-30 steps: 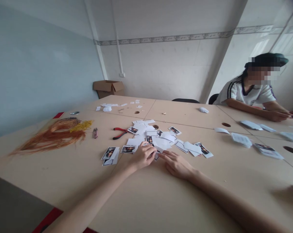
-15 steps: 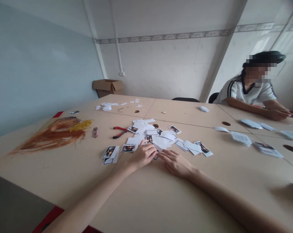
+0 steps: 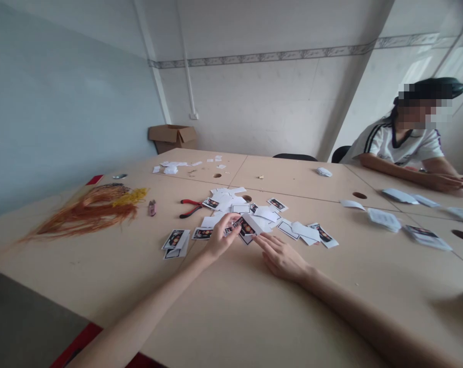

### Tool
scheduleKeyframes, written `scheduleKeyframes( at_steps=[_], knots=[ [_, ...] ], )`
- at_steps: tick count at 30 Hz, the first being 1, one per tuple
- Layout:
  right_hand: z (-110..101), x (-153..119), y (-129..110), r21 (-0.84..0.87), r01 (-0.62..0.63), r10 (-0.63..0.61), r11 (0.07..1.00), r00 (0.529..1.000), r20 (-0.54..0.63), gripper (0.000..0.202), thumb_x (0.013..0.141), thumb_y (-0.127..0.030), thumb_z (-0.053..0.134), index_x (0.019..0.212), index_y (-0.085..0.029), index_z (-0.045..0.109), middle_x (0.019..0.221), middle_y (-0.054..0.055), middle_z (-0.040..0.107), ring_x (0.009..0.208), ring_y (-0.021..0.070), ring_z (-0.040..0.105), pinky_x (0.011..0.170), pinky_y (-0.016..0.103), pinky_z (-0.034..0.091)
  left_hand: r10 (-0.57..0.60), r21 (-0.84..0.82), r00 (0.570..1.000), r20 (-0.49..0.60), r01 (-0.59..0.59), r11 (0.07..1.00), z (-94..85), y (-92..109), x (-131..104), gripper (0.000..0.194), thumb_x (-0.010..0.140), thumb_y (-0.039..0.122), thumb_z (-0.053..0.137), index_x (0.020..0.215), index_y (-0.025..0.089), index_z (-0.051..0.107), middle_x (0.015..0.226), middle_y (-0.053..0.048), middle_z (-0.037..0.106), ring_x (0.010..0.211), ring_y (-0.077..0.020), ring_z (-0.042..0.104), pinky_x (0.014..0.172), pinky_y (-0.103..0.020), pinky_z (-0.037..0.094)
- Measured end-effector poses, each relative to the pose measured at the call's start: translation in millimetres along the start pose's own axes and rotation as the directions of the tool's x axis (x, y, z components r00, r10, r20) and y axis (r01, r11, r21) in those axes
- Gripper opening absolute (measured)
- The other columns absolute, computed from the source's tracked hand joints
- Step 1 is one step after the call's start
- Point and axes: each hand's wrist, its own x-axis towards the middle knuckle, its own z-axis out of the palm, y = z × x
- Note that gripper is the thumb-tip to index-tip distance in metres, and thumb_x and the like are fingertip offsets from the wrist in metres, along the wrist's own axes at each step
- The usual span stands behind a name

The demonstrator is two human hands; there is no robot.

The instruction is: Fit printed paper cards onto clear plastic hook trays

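Observation:
In the head view, my left hand (image 3: 224, 236) pinches the left side of a printed card (image 3: 248, 226) with a dark picture and white border. My right hand (image 3: 280, 255) lies low over the table, its fingertips at the card's lower right corner; whether they grip it cannot be made out. Behind both hands spreads a loose pile of white cards (image 3: 225, 200), some showing dark pictures. Two overlapping cards (image 3: 175, 242) lie left of my left hand. Right of the pile are more cards, among them a picture card (image 3: 324, 235).
Red-handled pliers (image 3: 191, 208), a small pink tool (image 3: 152, 208) and orange and yellow strands (image 3: 96, 204) lie on the left of the table (image 3: 223, 317). Card stacks (image 3: 384, 220) lie at right, near a seated person (image 3: 403, 148). A cardboard box (image 3: 172, 137) stands behind.
My left hand has turned and opened up slightly, and a picture card now shows face up between my hands. The view has shifted slightly. The seated person appears further right.

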Motion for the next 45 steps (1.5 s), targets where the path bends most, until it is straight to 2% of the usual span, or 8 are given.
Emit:
scheduleKeyframes(
  at_steps=[3,9,12,15,18,23,32,45],
  knots=[
    [1.3,0.1,0.9,-0.001,-0.032,0.032,1.000,0.999,-0.002,0.054,0.078,-0.008,0.034,0.130,-0.010,0.022,0.122,0.014,0.046,0.116,0.0225,0.037,0.089,0.041,0.041,-0.138,-0.233,0.987,0.088,0.155,0.960,1.5,-3.6,1.0,0.025,0.074,0.020,0.051,0.099,0.016,0.048,0.097,-0.007,0.057,0.090,-0.0172,0.055,0.076,-0.029,0.045],
    [-0.8,0.4,2.1,0.075,-0.158,0.163,0.985,0.984,-0.067,0.049,0.077,-0.010,0.037,0.126,-0.013,0.030,0.117,0.013,0.048,0.111,0.0216,0.042,0.087,0.038,0.042,-0.246,-0.369,0.949,0.196,0.304,0.878,3.3,-7.6,2.1,0.031,0.066,0.017,0.060,0.096,0.013,0.052,0.092,-0.007,0.061,0.077,-0.0152,0.058,0.071,-0.030,0.046],
    [-2.0,0.3,2.2,0.094,-0.163,0.172,0.982,0.981,-0.094,0.038,0.080,-0.011,0.036,0.118,-0.016,0.039,0.107,0.011,0.054,0.099,0.0205,0.049,0.080,0.035,0.044,-0.258,-0.365,0.943,0.208,0.320,0.874,4.4,-7.1,1.4,0.031,0.065,0.016,0.060,0.096,0.013,0.054,0.090,-0.007,0.062,0.076,-0.0139,0.057,0.069,-0.028,0.046],
    [-1.2,0.6,2.4,0.031,-0.181,0.184,0.983,0.969,-0.163,0.020,0.083,-0.015,0.037,0.098,-0.018,0.051,0.089,0.008,0.057,0.081,0.0185,0.053,0.070,0.032,0.044,-0.240,-0.324,0.941,0.239,0.311,0.894,6.7,-8.0,-1.0,0.029,0.065,0.015,0.061,0.094,0.013,0.056,0.088,-0.006,0.062,0.073,-0.0122,0.056,0.067,-0.026,0.046],
    [0.2,1.1,2.8,-0.018,-0.207,0.199,0.978,0.957,-0.212,0.011,0.083,-0.020,0.041,0.082,-0.017,0.052,0.077,0.006,0.055,0.072,0.0175,0.052,0.064,0.030,0.042,-0.206,-0.295,0.929,0.308,0.299,0.907,10.3,-9.1,-3.9,0.027,0.066,0.016,0.060,0.093,0.013,0.058,0.087,-0.005,0.061,0.071,-0.0119,0.056,0.065,-0.026,0.046],
    [-0.7,0.9,3.6,-0.020,-0.168,0.162,0.985,0.970,-0.183,0.012,0.084,-0.021,0.042,0.090,-0.018,0.052,0.079,0.006,0.054,0.073,0.0169,0.051,0.065,0.029,0.040,-0.173,-0.333,0.919,0.353,0.297,0.895,13.7,-6.3,-5.7,0.027,0.069,0.017,0.059,0.095,0.014,0.056,0.086,-0.005,0.061,0.070,-0.0118,0.057,0.067,-0.027,0.047],
    [-0.2,0.0,0.7,0.024,-0.179,0.181,0.984,0.969,-0.167,0.016,0.085,-0.014,0.034,0.078,-0.016,0.049,0.074,0.005,0.053,0.066,0.0149,0.047,0.064,0.029,0.035,-0.199,-0.363,0.894,0.402,0.355,0.861,13.5,-7.8,-8.4,0.059,0.068,0.014,0.060,0.119,0.015,0.030,0.077,-0.004,0.061,0.070,-0.0132,0.059,0.068,-0.028,0.045],
    [-3.7,1.4,-1.1,0.025,-0.173,0.175,0.985,0.971,-0.163,0.012,0.082,-0.014,0.037,0.077,-0.015,0.049,0.072,0.005,0.053,0.064,0.0142,0.047,0.063,0.028,0.033,-0.168,-0.339,0.897,0.408,0.320,0.885,17.0,-7.2,-12.1,0.052,0.069,0.012,0.055,0.115,0.018,0.032,0.073,0.000,0.056,0.062,-0.0097,0.053,0.057,-0.021,0.040]
  ],
)
